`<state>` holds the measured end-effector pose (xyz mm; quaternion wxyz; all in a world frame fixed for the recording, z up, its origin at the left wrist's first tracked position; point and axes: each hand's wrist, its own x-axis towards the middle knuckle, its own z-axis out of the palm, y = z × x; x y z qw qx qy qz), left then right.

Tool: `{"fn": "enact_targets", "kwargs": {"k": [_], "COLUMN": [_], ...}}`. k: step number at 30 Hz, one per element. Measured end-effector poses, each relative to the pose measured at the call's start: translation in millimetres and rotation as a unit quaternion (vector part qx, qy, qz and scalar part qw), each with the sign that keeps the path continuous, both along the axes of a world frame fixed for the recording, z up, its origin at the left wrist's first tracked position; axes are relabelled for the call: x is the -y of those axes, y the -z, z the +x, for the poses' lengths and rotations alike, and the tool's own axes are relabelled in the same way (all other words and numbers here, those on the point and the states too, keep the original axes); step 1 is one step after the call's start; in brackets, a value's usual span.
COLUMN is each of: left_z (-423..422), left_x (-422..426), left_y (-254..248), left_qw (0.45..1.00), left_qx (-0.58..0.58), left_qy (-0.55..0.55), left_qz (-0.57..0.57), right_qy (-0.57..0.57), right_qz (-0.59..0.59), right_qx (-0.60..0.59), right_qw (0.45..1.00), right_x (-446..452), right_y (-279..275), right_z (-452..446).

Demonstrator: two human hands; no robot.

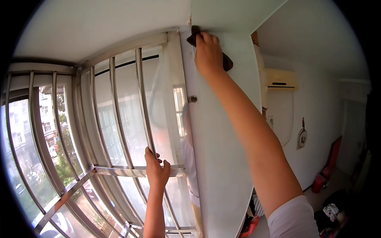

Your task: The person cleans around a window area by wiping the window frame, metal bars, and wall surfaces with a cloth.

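High in the corner, my right hand (209,53) presses a dark brown cloth (227,62) against the pale wall (220,119). Parts of the cloth stick out above the fingers and below the palm. Lower down on the left, my left hand (157,168) is wrapped round an upright metal bar (145,107) of the window grille, just by its flat crossbar (135,171). Behind the bars is a window pane with a pale, hazy surface.
The metal grille continues to the left, with buildings and trees (63,139) outside. A small metal fitting (193,99) sticks out of the wall edge. Through the opening on the right are an air conditioner (281,79), a round hanging object (302,138) and red items (318,184) low down.
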<state>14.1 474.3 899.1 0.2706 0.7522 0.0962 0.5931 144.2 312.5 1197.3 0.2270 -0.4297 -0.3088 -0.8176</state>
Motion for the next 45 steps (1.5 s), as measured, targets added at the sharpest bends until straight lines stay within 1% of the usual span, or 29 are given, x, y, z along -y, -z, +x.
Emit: {"fn": "enact_targets", "kwargs": {"k": [2,3,6,9,11,13,15,16,17,18,20,21,22,23,25,26,28,30,31,32,33,35,37,39,40,41,42,43,45], "left_z": [0,0,0,0,0,-1,-2,-3,-2,-3,-2,-2,-3,-1,4,4,3,6,7,7,6,4,6,6,7,5,3,2,3], "left_x": [-1,-1,-2,-5,-4,-4,-2,-2,-3,-3,-3,-3,-3,-2,-1,-1,-2,-4,-5,-6,-7,-3,-2,-4,-5,-5,-6,-6,-5], "left_y": [0,0,0,2,0,-1,-2,-2,-3,-2,-2,-3,-4,-4,-2,-1,-1,1,1,2,2,0,0,1,0,1,0,-1,-1], "left_qw": [1.0,1.0,0.999,0.999,0.999,0.999,0.998,0.998,0.998,0.998,0.998,0.998,0.998,0.998,1.0,1.0,1.0,0.999,0.999,0.999,0.999,0.999,0.999,0.999,0.999,0.999,0.998,0.997,0.997], "left_qx": [0.0,-0.002,0.001,0.003,0.001,0.004,0.0,-0.007,-0.003,-0.002,-0.005,-0.004,-0.007,-0.01,0.003,0.001,0.001,0.024,0.023,0.027,0.03,0.028,0.034,0.028,0.031,0.027,0.025,0.026,0.031], "left_qy": [0.014,0.015,0.034,0.038,0.038,0.052,0.056,0.058,0.063,0.065,0.062,0.06,0.063,0.063,0.018,0.01,0.015,0.021,0.021,0.03,0.038,0.037,0.033,0.038,0.044,0.044,0.056,0.067,0.067], "left_qz": [0.008,0.007,0.001,0.004,-0.006,-0.005,-0.016,-0.014,-0.014,-0.016,-0.015,-0.013,-0.019,-0.021,-0.01,-0.005,-0.007,0.006,0.004,0.008,0.012,0.008,0.007,-0.001,-0.007,-0.008,-0.003,0.002,0.004], "right_qy": [-0.02,-0.019,-0.04,-0.029,-0.022,-0.027,0.04,0.044,0.065,0.117,0.064,0.07,-0.155,-0.154,-0.029,-0.028,-0.037,-0.066,-0.074,-0.063,-0.064,-0.068,-0.059,-0.02,-0.024,-0.03,-0.005,-0.007,0.012], "right_qz": [-0.001,-0.002,-0.088,-0.159,-0.214,-0.227,-0.169,-0.129,-0.084,-0.023,0.025,0.066,0.124,0.123,0.178,0.173,0.102,0.019,-0.023,-0.049,-0.052,-0.088,-0.092,-0.183,-0.229,-0.276,-0.291,-0.315,-0.389], "right_qx": [-0.16,-0.162,-0.098,-0.07,-0.004,-0.022,-0.065,-0.069,-0.098,-0.12,-0.19,-0.311,-0.44,-0.443,-0.331,-0.331,-0.174,-0.076,-0.076,-0.042,-0.042,-0.102,-0.099,-0.065,-0.06,-0.059,-0.064,-0.084,-0.026], "right_qw": [0.987,0.987,0.99,0.984,0.976,0.973,0.983,0.988,0.989,0.986,0.979,0.946,0.876,0.875,0.926,0.927,0.979,0.995,0.994,0.996,0.996,0.989,0.989,0.981,0.971,0.959,0.955,0.945,0.921], "right_x": [-3,-2,8,25,38,61,87,101,115,127,154,169,189,201,211,206,176,148,138,129,120,103,85,74,73,69,70,73,85], "right_y": [-4,0,31,96,132,136,120,111,106,99,87,80,76,84,102,106,115,105,101,91,84,72,88,124,150,185,223,263,338], "right_z": [-13,-11,-6,-2,15,22,33,38,41,52,63,70,83,87,81,82,66,48,34,31,34,42,34,27,23,19,22,18,21]}}
